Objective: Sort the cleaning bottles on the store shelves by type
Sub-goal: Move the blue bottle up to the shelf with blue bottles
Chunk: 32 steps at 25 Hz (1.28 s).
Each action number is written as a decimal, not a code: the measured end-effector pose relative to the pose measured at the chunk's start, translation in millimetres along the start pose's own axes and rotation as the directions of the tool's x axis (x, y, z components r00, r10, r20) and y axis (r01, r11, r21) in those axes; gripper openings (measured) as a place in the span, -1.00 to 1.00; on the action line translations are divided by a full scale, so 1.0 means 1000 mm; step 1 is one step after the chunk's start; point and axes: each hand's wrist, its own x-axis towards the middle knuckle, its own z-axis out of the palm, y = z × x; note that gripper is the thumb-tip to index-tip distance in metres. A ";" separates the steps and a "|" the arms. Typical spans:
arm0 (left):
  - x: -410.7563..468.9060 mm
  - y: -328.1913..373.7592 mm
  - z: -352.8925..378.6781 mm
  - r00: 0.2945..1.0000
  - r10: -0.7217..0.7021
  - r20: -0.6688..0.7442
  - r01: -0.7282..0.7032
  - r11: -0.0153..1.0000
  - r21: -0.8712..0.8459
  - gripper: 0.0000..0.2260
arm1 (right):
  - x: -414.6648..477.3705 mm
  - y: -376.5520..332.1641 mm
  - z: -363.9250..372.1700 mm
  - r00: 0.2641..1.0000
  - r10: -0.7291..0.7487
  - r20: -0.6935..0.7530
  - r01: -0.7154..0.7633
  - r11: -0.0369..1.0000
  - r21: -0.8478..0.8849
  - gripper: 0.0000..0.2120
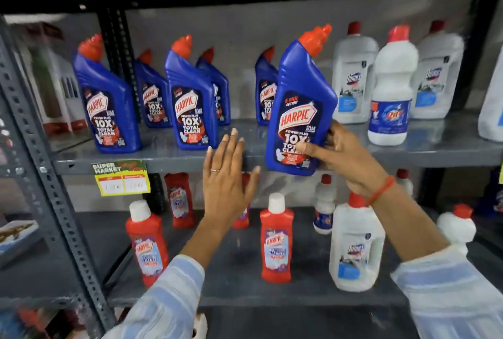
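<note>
Six blue Harpic bottles (299,110), one in right grip (345,159); left grip (226,175) open, empty.

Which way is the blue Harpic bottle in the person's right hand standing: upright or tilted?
Tilted. The blue Harpic bottle, gripped low by the right hand, leans right, its base off the upper shelf.

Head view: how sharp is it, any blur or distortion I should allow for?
Head view: held blue Harpic bottle in the right hand reads sharply; left frame post and edges smear and bow from the wide lens; top is dark; price tag figures unreadable.
</note>
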 end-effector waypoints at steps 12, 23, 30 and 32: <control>0.003 0.003 0.021 0.994 -0.068 0.081 0.051 0.980 0.194 -0.27 | 0.091 0.015 0.010 0.983 0.177 0.056 -0.177 0.984 -0.010 -0.50; 0.010 0.063 0.033 0.996 -0.024 0.083 0.015 0.994 0.111 -0.31 | 0.051 0.000 -0.029 0.889 -0.266 -0.372 0.169 0.947 -0.273 -0.59; 0.029 0.135 0.057 0.997 -0.047 0.058 0.042 0.996 0.084 -0.31 | 0.037 0.011 -0.095 0.624 -0.532 -0.572 0.207 0.819 -0.535 -0.71; 0.028 0.137 0.060 0.991 -0.136 0.020 0.135 0.989 0.057 -0.28 | 0.035 0.012 -0.081 0.723 -0.553 -0.415 0.312 0.797 -0.517 -0.74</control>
